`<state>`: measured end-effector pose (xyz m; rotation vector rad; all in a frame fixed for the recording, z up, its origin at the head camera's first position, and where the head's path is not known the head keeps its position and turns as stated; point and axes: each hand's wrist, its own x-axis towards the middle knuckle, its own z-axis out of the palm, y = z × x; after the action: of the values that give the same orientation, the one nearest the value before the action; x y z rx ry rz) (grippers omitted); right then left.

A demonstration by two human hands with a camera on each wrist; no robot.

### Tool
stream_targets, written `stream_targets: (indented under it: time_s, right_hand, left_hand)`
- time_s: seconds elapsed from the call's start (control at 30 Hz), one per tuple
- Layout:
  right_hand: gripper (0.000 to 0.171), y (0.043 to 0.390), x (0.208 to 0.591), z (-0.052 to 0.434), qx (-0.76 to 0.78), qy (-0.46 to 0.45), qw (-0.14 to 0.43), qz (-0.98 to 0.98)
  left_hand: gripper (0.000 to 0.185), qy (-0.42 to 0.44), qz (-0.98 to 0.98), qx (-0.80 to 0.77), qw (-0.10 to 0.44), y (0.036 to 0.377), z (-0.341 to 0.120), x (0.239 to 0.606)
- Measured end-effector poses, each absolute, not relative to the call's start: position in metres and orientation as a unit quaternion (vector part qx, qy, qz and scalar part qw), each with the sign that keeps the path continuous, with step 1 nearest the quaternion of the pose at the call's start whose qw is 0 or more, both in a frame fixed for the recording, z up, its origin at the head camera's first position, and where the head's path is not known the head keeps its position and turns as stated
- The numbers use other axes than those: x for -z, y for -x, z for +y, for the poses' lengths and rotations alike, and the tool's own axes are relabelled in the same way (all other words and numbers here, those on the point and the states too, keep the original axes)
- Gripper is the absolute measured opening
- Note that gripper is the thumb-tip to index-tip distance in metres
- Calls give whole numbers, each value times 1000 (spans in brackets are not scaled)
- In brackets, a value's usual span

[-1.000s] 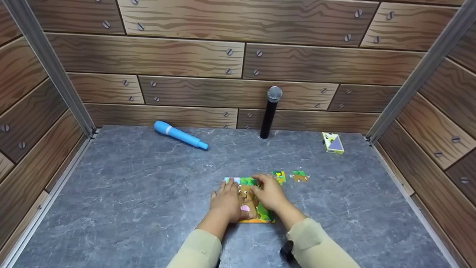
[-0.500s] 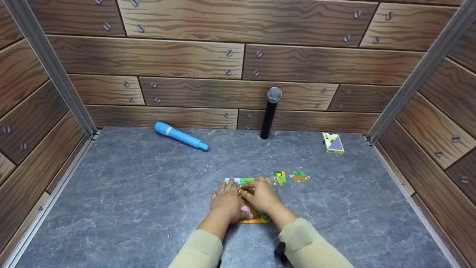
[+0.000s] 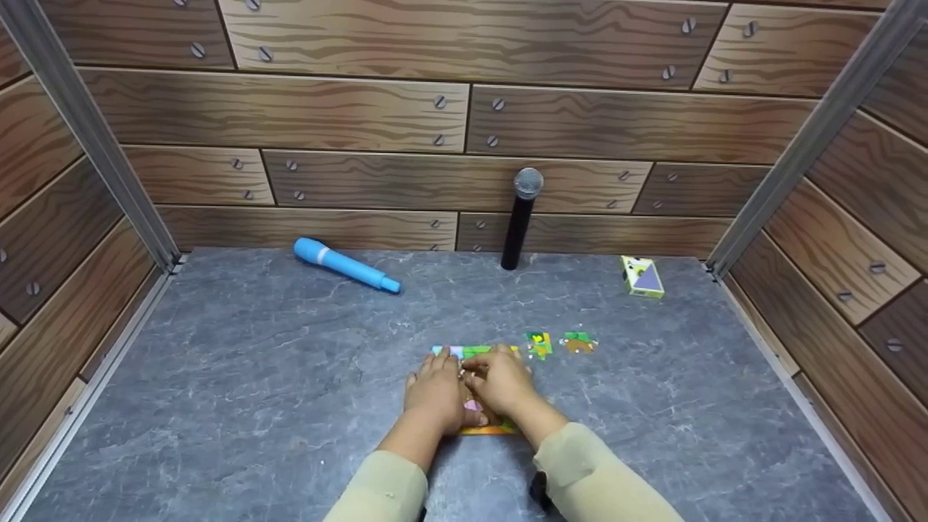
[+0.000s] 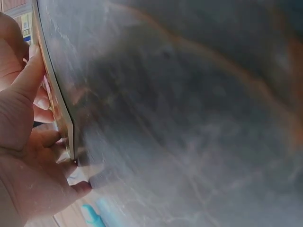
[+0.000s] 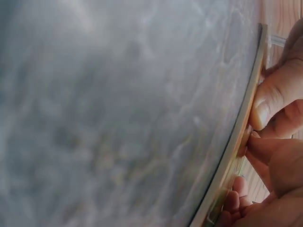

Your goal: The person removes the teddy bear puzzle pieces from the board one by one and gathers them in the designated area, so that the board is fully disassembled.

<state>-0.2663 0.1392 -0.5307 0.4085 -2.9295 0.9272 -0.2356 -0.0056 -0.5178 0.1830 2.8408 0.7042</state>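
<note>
Both hands, left hand (image 3: 435, 391) and right hand (image 3: 500, 380), press with relaxed, flattened fingers on the puzzle board (image 3: 487, 429) lying mid-worktop (image 3: 254, 377), two loose puzzle pieces (image 3: 558, 344) just beside.

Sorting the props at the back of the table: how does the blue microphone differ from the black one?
The blue plastic toy microphone lies on its side on the grey table, away from the wall; the black microphone with the silver mesh head stands upright against the wooden wall. The blue one sits further left. Both are untouched by either hand.
</note>
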Motion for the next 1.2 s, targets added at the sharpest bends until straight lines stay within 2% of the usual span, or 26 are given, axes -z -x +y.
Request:
stream_targets:
  time_s: [0.37, 0.7, 1.2]
  right_hand:
    - [25, 265, 532, 138, -333, -116, -13, -936]
    - [24, 267, 528, 138, -334, -98, -20, -937]
    - [22, 272, 523, 135, -335, -74, -29, -939]
  left_hand:
    - [135, -48, 967, -232, 90, 240, -21, 531]
    - [138, -61, 965, -238, 91, 241, -41, 525]
    - [136, -41, 961, -257, 96, 244, -39, 526]
